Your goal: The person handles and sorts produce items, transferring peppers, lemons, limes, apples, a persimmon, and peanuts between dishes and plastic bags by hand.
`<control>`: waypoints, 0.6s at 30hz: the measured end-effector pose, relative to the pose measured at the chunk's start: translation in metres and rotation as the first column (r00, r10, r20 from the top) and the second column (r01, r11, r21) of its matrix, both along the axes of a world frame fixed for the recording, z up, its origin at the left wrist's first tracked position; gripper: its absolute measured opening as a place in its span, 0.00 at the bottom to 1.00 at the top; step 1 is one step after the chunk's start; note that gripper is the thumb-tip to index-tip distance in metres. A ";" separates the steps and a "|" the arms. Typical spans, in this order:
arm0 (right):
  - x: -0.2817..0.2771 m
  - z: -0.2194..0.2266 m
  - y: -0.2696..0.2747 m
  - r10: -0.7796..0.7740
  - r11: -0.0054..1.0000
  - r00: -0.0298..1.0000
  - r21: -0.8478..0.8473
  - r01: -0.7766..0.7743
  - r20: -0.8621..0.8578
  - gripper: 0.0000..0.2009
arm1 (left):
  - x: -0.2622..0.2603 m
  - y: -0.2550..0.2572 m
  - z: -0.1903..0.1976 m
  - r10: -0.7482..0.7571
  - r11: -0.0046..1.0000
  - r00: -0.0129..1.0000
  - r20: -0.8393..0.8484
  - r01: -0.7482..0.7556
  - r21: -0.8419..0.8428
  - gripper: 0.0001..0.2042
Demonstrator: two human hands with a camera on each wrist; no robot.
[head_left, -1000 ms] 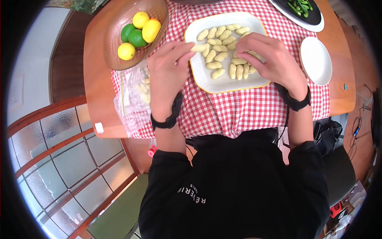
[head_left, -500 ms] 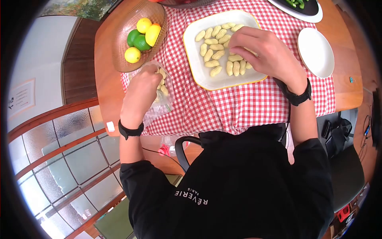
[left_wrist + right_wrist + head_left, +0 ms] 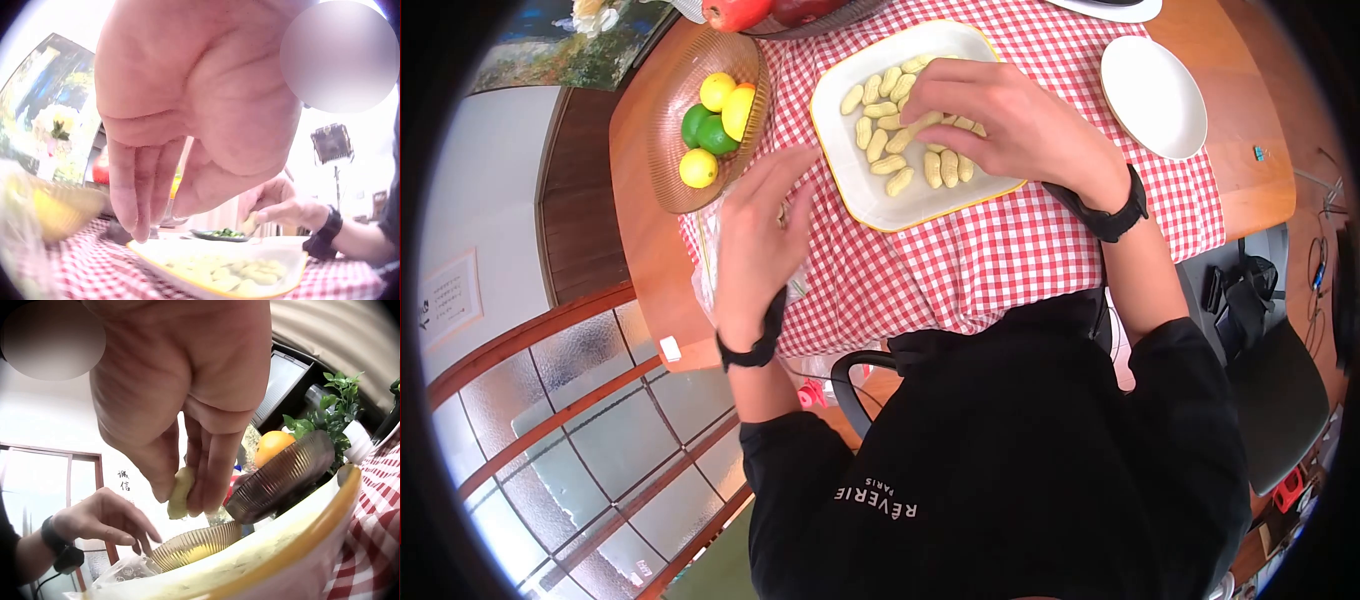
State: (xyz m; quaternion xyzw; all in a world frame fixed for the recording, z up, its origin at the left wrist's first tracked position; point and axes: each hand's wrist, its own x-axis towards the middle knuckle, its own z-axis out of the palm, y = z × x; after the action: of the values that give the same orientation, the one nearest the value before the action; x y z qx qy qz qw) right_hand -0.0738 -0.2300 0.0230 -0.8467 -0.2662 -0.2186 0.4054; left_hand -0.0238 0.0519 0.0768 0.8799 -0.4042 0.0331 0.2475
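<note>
My right hand (image 3: 1015, 120) pinches a peanut (image 3: 181, 492) between thumb and fingertips over the white, yellow-rimmed tray (image 3: 850, 190). Several unshelled peanuts (image 3: 899, 181) lie in the tray, some in rows, partly hidden under that hand. My left hand (image 3: 762, 235) hovers between the tray and a clear plastic bag (image 3: 705, 265), its fingers extended and loosely apart. In the left wrist view, no object shows between the fingers of the left hand (image 3: 181, 119). The left hand and forearm cover much of the bag.
A ribbed glass bowl (image 3: 668, 130) with lemons and limes stands beyond the bag. A darker bowl (image 3: 830, 22) with red fruit is at the back. An empty white plate (image 3: 1153, 98) sits right of the tray on the checkered cloth (image 3: 900, 275).
My left hand held a peanut by the tray, dipped to the bag, and has now risen from it toward the tray. My right hand has stayed over the tray. The head view has shifted.
</note>
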 end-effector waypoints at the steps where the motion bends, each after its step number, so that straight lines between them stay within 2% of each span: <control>1: 0.000 0.003 0.000 0.003 1.000 1.000 -0.004 -0.003 0.006 0.07 | -0.005 -0.013 -0.002 0.026 0.994 0.991 -0.128 -0.039 -0.098 0.12; 2: 0.000 0.006 -0.001 0.049 0.998 0.998 0.051 -0.048 -0.033 0.07 | -0.010 -0.025 -0.005 0.040 0.978 0.966 -0.254 -0.090 -0.190 0.14; 4: -0.001 0.008 0.000 0.110 0.989 0.992 0.109 -0.102 -0.066 0.08 | -0.016 -0.046 -0.021 -0.054 0.902 0.898 -0.437 -0.144 -0.407 0.14; 5: -0.001 0.007 0.002 0.143 0.974 0.983 0.194 -0.119 -0.112 0.08 | -0.021 -0.054 -0.025 -0.065 0.877 0.877 -0.476 -0.177 -0.446 0.13; 6: -0.002 0.006 0.004 0.178 0.951 0.971 0.280 -0.129 -0.160 0.07 | -0.021 -0.057 -0.029 -0.053 0.878 0.876 -0.479 -0.188 -0.441 0.13; 8: -0.002 0.006 0.006 0.173 0.950 0.967 0.290 -0.114 -0.189 0.07 | -0.020 -0.060 -0.037 -0.107 0.857 0.931 -0.348 -0.091 -0.507 0.12; 10: -0.002 0.008 0.003 0.182 0.947 0.965 0.297 -0.120 -0.188 0.08 | -0.020 -0.059 -0.035 -0.110 0.839 0.946 -0.305 -0.077 -0.539 0.11; 12: -0.001 0.004 0.001 0.151 0.965 0.979 0.233 -0.117 -0.134 0.08 | -0.017 -0.043 -0.025 0.011 0.950 0.996 -0.090 -0.038 -0.309 0.11; 13: 0.000 0.001 0.002 0.056 0.994 0.996 0.097 -0.050 -0.064 0.09 | -0.013 -0.035 -0.019 0.026 0.969 1.000 -0.009 -0.028 -0.246 0.10; 14: 0.001 -0.002 0.003 -0.027 0.999 1.000 -0.031 0.028 0.016 0.10 | -0.009 -0.023 -0.017 0.028 0.971 1.000 -0.011 -0.030 -0.239 0.10; 16: 0.001 -0.001 0.002 -0.041 0.998 0.999 -0.052 0.042 0.014 0.11 | 0.000 0.005 -0.015 0.063 0.997 0.986 0.154 -0.071 0.044 0.09; 17: 0.001 0.002 0.000 -0.047 0.996 0.998 -0.069 0.049 0.037 0.11 | 0.003 0.018 -0.015 0.062 0.996 0.987 0.149 -0.070 0.048 0.09; 18: 0.000 0.003 -0.001 -0.053 0.994 0.997 -0.088 0.059 0.061 0.10 | 0.005 0.029 -0.014 0.057 0.975 0.981 0.187 -0.095 0.202 0.12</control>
State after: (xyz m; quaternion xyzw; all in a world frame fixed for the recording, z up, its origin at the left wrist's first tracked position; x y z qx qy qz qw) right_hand -0.0737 -0.2313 0.0257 -0.8644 -0.2637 -0.2425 0.3528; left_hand -0.0185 0.0811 0.0633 0.9093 -0.3921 0.0793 0.1144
